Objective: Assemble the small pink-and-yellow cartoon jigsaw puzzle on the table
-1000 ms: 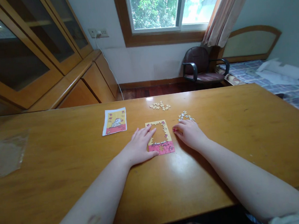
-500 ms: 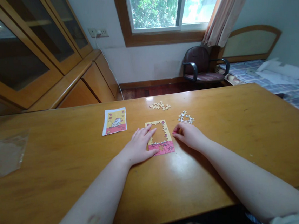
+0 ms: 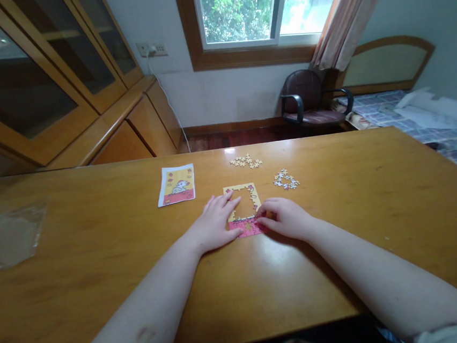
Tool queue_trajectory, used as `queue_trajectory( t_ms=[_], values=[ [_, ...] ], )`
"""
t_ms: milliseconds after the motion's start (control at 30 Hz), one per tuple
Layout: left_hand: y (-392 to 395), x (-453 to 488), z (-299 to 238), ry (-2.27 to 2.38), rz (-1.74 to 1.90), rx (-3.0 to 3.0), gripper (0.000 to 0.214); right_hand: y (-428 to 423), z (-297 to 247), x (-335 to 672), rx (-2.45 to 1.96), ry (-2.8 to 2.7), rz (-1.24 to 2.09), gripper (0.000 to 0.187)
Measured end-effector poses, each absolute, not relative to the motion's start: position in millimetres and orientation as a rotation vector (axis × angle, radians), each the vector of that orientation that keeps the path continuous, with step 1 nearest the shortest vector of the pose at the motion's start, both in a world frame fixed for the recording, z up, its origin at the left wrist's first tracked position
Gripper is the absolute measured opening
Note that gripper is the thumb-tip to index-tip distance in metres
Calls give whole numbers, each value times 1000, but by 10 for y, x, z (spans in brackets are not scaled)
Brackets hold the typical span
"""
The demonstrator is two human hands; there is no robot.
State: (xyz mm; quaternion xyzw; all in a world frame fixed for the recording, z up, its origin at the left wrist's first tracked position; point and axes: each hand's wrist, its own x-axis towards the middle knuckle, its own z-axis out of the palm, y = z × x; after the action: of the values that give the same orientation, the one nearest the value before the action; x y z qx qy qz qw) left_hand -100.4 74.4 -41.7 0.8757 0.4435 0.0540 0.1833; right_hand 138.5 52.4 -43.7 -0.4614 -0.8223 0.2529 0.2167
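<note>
A partly assembled jigsaw puzzle (image 3: 254, 230), yellow above and pink below, lies on the table with a large opening in its middle and a small gap in the pink part. My left hand (image 3: 216, 224) rests flat with fingers spread over the puzzle's left edge. At the lower right of the puzzle, my right hand (image 3: 283, 217) pinches a small puzzle piece, mostly hidden by the fingers. Loose pale puzzle pieces (image 3: 286, 181) lie beyond my right hand. Another group of yellowish pieces (image 3: 246, 161) sits farther back.
A printed picture sheet (image 3: 176, 185) with a white animal on yellow and pink lies left of the puzzle. On the far left of the wooden table (image 3: 107, 221) is a clear plastic bag (image 3: 10, 235). An armchair (image 3: 306, 96) stands beyond the table.
My right hand has moved left and slightly nearer, from beside the puzzle onto its lower right part. My left hand stays on the puzzle's left side.
</note>
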Motion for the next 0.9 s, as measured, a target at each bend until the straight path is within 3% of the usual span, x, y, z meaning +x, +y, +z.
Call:
queue_trajectory(
  t_ms=[267,900],
  values=[
    [749,-997,-426,1250,150,2484,75,565,-398,1491,-906,-2438,690,18],
    [732,-978,-390,1261,155,2466,73,408,-387,1318,-1001,-2586,604,26]
  ],
)
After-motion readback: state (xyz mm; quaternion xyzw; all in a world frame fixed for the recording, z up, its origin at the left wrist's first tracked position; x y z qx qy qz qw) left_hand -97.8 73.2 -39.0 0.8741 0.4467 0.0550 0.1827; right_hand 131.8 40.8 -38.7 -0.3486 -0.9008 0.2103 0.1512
